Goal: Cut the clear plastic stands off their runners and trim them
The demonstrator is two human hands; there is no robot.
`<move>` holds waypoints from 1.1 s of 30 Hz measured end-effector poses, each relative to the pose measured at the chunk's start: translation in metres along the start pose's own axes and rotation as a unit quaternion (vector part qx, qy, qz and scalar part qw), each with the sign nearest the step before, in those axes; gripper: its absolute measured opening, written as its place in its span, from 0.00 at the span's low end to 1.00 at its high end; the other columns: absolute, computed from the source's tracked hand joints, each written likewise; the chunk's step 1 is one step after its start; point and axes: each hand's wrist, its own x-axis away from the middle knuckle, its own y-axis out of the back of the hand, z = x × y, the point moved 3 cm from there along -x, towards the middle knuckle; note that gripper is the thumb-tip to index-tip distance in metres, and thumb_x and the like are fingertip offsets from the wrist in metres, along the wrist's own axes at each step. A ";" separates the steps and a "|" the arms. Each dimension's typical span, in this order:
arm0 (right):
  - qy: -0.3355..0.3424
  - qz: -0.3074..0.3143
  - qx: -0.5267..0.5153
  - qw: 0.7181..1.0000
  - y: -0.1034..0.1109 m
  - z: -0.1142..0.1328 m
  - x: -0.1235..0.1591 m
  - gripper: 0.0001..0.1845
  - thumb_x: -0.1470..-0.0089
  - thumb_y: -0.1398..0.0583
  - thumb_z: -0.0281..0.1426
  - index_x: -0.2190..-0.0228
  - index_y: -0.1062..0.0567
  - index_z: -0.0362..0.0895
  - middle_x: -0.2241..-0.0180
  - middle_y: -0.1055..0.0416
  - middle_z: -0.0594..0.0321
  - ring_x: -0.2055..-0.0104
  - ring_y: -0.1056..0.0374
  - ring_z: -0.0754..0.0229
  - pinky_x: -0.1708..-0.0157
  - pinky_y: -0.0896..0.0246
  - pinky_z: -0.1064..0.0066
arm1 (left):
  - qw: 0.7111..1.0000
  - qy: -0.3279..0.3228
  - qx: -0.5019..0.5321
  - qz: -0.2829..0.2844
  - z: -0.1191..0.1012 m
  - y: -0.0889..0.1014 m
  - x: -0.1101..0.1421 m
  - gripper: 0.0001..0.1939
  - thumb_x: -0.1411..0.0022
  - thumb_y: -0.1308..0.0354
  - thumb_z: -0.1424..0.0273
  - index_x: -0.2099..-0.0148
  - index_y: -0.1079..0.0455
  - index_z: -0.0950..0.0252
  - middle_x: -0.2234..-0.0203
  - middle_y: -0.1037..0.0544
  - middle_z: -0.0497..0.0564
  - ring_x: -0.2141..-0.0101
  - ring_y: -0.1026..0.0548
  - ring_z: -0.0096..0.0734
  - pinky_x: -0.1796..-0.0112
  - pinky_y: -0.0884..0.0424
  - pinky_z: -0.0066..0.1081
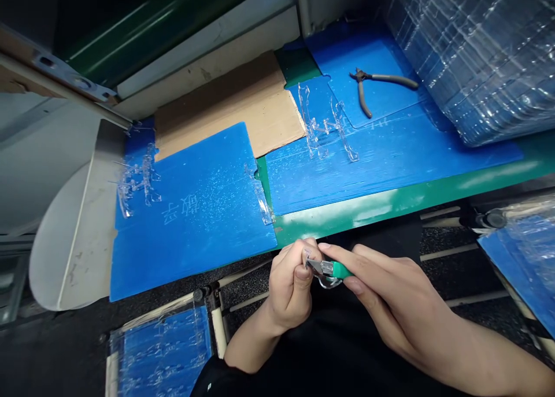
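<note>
My left hand is closed around a small clear plastic part, most of it hidden by the fingers. A green-handled utility knife sits between the fingers and thumb of my right hand. Its blade points left and lies against or very close to the clear part near my left thumb. Both hands are held in front of my body, just off the bench's near edge. Closest to them on the bench, a clear plastic piece lies along the right edge of a blue sheet.
Grey-handled nippers lie at the back right. Clear plastic sprues lie mid-bench and at the left. Stacked clear trays stand at the right. Cardboard lies behind. Below left is a tray of clear parts.
</note>
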 end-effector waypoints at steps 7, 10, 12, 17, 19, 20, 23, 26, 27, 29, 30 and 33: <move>-0.018 -0.045 0.044 0.998 0.001 0.008 0.001 0.19 0.20 0.52 0.30 0.34 0.33 0.49 0.48 0.16 0.59 0.55 0.17 0.59 0.68 0.29 0.70 | 1.000 0.013 0.005 0.003 0.002 -0.001 0.002 0.19 0.17 0.55 0.57 0.58 0.34 0.61 0.71 0.31 0.47 0.70 0.32 0.31 0.65 0.36 0.35; -0.027 -0.053 0.039 0.997 0.000 0.008 0.002 0.19 0.20 0.51 0.31 0.35 0.31 0.48 0.52 0.16 0.59 0.59 0.17 0.60 0.69 0.30 0.70 | 1.000 0.017 0.013 0.001 0.002 -0.001 0.003 0.18 0.17 0.54 0.58 0.58 0.33 0.61 0.71 0.30 0.48 0.70 0.31 0.31 0.65 0.36 0.35; -0.033 -0.052 0.020 0.998 -0.002 0.007 0.003 0.19 0.20 0.49 0.31 0.35 0.30 0.48 0.56 0.17 0.60 0.62 0.19 0.60 0.69 0.31 0.70 | 1.000 0.020 0.017 0.001 0.003 -0.001 0.002 0.17 0.17 0.54 0.58 0.57 0.33 0.61 0.71 0.30 0.48 0.70 0.31 0.31 0.66 0.36 0.34; -0.044 -0.045 -0.022 0.998 -0.007 0.000 0.001 0.20 0.23 0.46 0.28 0.34 0.29 0.45 0.60 0.20 0.60 0.67 0.22 0.59 0.69 0.30 0.69 | 1.000 0.022 0.001 -0.005 0.003 0.000 0.001 0.17 0.17 0.54 0.60 0.58 0.33 0.62 0.71 0.31 0.48 0.70 0.31 0.31 0.67 0.37 0.33; -0.058 -0.053 -0.036 0.996 -0.009 -0.006 -0.002 0.20 0.23 0.45 0.27 0.35 0.27 0.45 0.54 0.18 0.58 0.60 0.20 0.58 0.61 0.26 0.68 | 1.000 0.006 -0.013 -0.006 0.000 -0.002 0.002 0.18 0.17 0.54 0.60 0.59 0.33 0.62 0.71 0.30 0.48 0.70 0.31 0.30 0.67 0.37 0.34; -0.072 -0.056 -0.044 0.995 -0.010 -0.010 -0.004 0.19 0.23 0.45 0.27 0.36 0.26 0.45 0.51 0.18 0.57 0.56 0.19 0.56 0.56 0.26 0.67 | 1.000 -0.003 -0.015 -0.007 -0.002 -0.004 0.003 0.17 0.17 0.54 0.60 0.59 0.33 0.62 0.71 0.30 0.48 0.71 0.31 0.30 0.67 0.37 0.34; -0.113 -0.064 -0.083 0.988 -0.012 -0.023 -0.010 0.17 0.23 0.46 0.28 0.40 0.23 0.45 0.47 0.19 0.56 0.46 0.21 0.55 0.46 0.28 0.66 | 0.999 0.002 0.026 -0.027 -0.004 -0.007 -0.002 0.18 0.17 0.52 0.59 0.59 0.32 0.63 0.72 0.29 0.48 0.71 0.31 0.29 0.66 0.36 0.34; -0.150 -0.098 -0.157 0.971 -0.014 -0.034 -0.013 0.14 0.24 0.43 0.32 0.44 0.21 0.46 0.54 0.19 0.59 0.53 0.21 0.57 0.51 0.27 0.68 | 0.981 0.040 0.141 -0.126 -0.003 -0.001 -0.017 0.18 0.17 0.52 0.56 0.57 0.30 0.62 0.71 0.32 0.47 0.71 0.32 0.28 0.67 0.32 0.31; -0.166 -0.114 -0.187 0.962 -0.015 -0.037 -0.013 0.12 0.26 0.39 0.34 0.46 0.21 0.46 0.60 0.20 0.61 0.60 0.22 0.58 0.57 0.27 0.69 | 0.967 0.040 0.185 -0.169 -0.003 0.004 -0.023 0.16 0.18 0.51 0.57 0.55 0.29 0.61 0.70 0.33 0.46 0.71 0.33 0.27 0.67 0.31 0.29; -0.193 -0.134 -0.253 0.939 -0.020 -0.041 -0.013 0.14 0.33 0.32 0.37 0.49 0.19 0.46 0.71 0.30 0.69 0.72 0.32 0.63 0.69 0.33 0.71 | 0.936 0.025 0.252 -0.246 -0.002 0.015 -0.034 0.11 0.18 0.48 0.60 0.52 0.28 0.58 0.69 0.35 0.45 0.71 0.35 0.25 0.66 0.30 0.25; -0.202 -0.131 -0.287 0.927 -0.024 -0.042 -0.013 0.16 0.37 0.29 0.37 0.50 0.18 0.46 0.74 0.35 0.72 0.75 0.38 0.65 0.72 0.37 0.72 | 0.923 0.017 0.269 -0.274 -0.002 0.020 -0.038 0.09 0.18 0.47 0.61 0.51 0.28 0.57 0.68 0.36 0.45 0.70 0.36 0.24 0.65 0.29 0.24; -0.231 -0.114 -0.353 0.899 -0.036 -0.041 -0.015 0.15 0.40 0.27 0.36 0.54 0.17 0.44 0.76 0.41 0.74 0.77 0.45 0.67 0.74 0.43 0.72 | 0.909 0.025 0.279 -0.310 0.003 0.027 -0.043 0.11 0.17 0.50 0.60 0.51 0.28 0.56 0.67 0.37 0.46 0.68 0.36 0.25 0.61 0.26 0.23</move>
